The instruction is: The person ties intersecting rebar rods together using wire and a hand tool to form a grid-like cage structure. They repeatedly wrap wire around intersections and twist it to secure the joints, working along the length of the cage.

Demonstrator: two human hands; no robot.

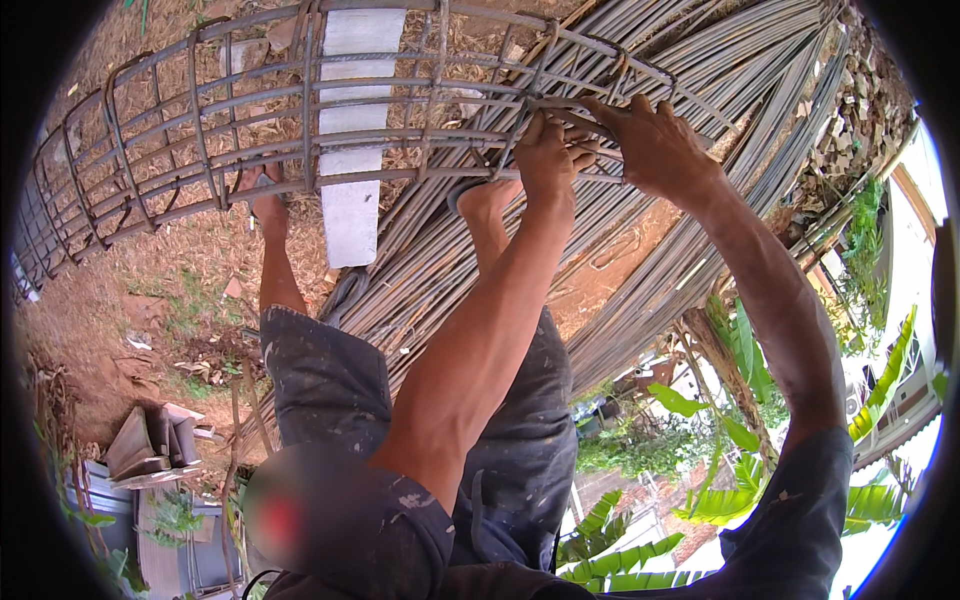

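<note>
A long cage of rusty steel reinforcing bars (205,150), tied with square stirrups, stretches across the top of the view. My right hand (660,148) is closed around the handles of a pair of pincers (575,108) near the cage's right end. Its jaws meet a crossing of a bar and a stirrup. Just left of it, my left hand (547,158) is closed beside the same crossing, its fingers bent close to the tool. Whatever lies in those fingers is too small to make out.
Beneath the cage lies a white board (350,205). Bundles of loose steel rods (640,290) cover the ground at the right. My feet stand under the near side of the cage. Broken wood pieces (850,125) are heaped at far right; banana leaves (720,500) grow at lower right.
</note>
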